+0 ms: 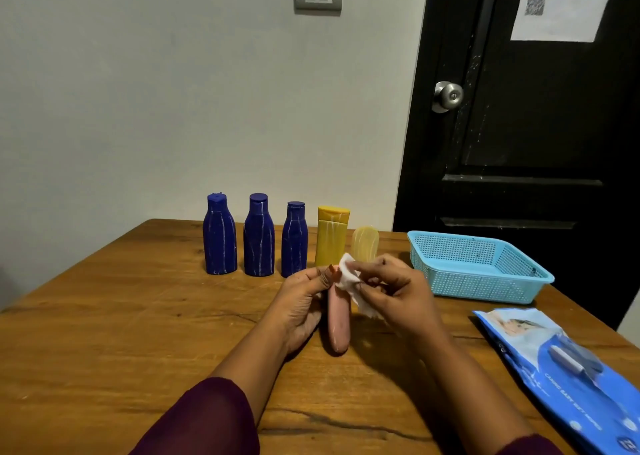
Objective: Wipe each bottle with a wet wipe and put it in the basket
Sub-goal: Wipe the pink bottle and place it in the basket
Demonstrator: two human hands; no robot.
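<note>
My left hand grips a pink bottle near its top, held above the wooden table with its base pointing toward me. My right hand pinches a white wet wipe against the top of the pink bottle. Three blue bottles stand in a row at the back, streaked with white. A yellow bottle stands to their right. Beside it is a pale yellow bottle, partly hidden by my right hand. The light blue basket on the right holds nothing.
A blue pack of wet wipes lies at the table's right front edge. A black door with a metal knob stands behind the basket. A grey wall rises behind the bottles.
</note>
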